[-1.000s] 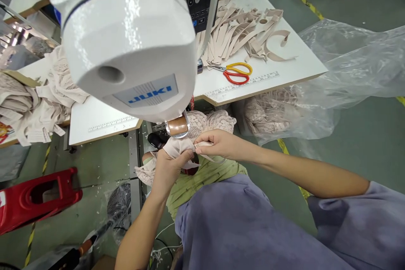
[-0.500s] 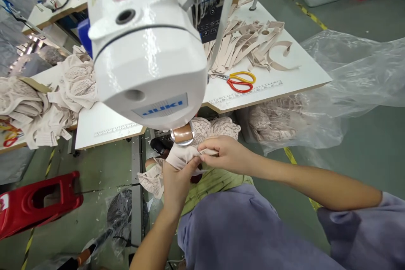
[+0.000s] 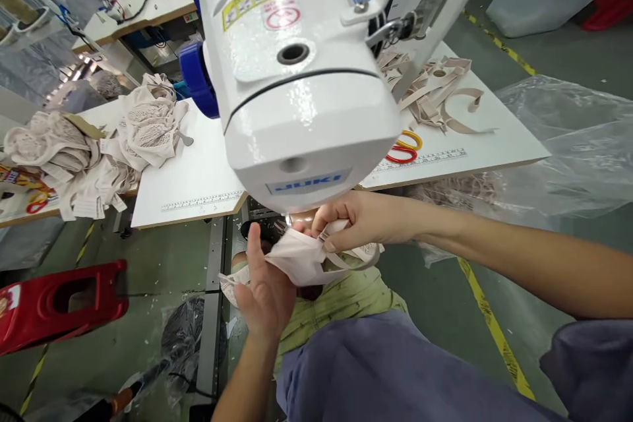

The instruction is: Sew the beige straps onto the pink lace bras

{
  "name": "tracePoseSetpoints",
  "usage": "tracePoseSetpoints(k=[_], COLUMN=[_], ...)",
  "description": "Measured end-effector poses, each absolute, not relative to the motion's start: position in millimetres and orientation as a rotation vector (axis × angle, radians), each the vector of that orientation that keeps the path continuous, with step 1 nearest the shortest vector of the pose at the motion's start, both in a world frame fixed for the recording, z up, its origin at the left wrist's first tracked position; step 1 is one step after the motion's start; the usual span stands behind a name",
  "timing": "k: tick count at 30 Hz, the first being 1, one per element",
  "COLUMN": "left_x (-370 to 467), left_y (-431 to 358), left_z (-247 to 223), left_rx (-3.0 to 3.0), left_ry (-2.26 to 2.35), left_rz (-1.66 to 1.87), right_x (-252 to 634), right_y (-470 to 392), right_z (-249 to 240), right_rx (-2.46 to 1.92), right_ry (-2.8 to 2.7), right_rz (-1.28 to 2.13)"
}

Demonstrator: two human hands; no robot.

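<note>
A beige bra (image 3: 299, 257) with lace parts hangs over my lap, just below the head of a white sewing machine (image 3: 306, 138). My right hand (image 3: 356, 221) pinches its fabric close under the machine head, and a strap loops down beneath that hand. To the left, my left hand (image 3: 267, 293) is open, palm turned up, thumb and index finger apart. It lies against the bra's left side; its other fingers are partly hidden by the cloth. The machine head covers most of the stitching area.
Scissors with red and yellow handles (image 3: 405, 148) lie on the right tabletop near loose beige straps (image 3: 438, 92). More bras (image 3: 148, 122) are heaped on the left. A red stool (image 3: 64, 303) is on the floor, and clear plastic (image 3: 573, 145) hangs at right.
My left hand has let go of the cloth and opened, palm up. My right hand has moved up towards the machine head with the bra. The view has shifted too.
</note>
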State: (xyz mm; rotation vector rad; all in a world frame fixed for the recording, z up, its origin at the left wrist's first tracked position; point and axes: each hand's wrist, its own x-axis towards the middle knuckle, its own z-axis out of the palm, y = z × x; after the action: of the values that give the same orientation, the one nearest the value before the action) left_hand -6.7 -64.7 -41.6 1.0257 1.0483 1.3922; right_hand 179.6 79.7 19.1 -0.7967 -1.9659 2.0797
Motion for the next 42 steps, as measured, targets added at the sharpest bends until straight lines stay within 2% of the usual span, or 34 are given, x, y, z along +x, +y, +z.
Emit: tracePoseSetpoints(k=[2, 4, 8, 14, 19, 26, 33, 38, 42], left_x=[-24, -41, -63, -75, -72, -48, -33, -35, -33], left_y=[-56, -46, -25, -4, -2, -14, -16, -14, -14], left_z=[-39, -42, -56, -67, -63, -52, -50, -58, -54], left_rx=[1.392, 1.837, 2.363, 2.510, 2.586, 2.404, 2.315, 2.439, 2.453], left_ry=[1.114, 1.214, 1.273, 1.224, 1.176, 1.410, 1.385, 1.407, 1.449], left_rz=[1.404, 1.233, 0.741, 0.517, 0.609, 0.591, 0.784, 0.788, 0.774], right_x=[177, 174, 168, 166, 171, 190, 185, 188, 189], right_y=[86, 89, 91, 93, 89, 77, 79, 84, 79], right_z=[18, 16, 17, 26, 14, -31, -24, -22, -33], right_rx=[-0.868, -0.914, -0.922, -0.973, -1.014, -0.806, -0.842, -0.834, -0.766], right_ry=[-2.181, -2.335, -2.518, -2.606, -2.562, -2.303, -2.247, -2.243, -2.214], right_rz=[1.730, 1.414, 1.135, 1.088, 1.064, 0.737, 0.877, 0.920, 0.660])
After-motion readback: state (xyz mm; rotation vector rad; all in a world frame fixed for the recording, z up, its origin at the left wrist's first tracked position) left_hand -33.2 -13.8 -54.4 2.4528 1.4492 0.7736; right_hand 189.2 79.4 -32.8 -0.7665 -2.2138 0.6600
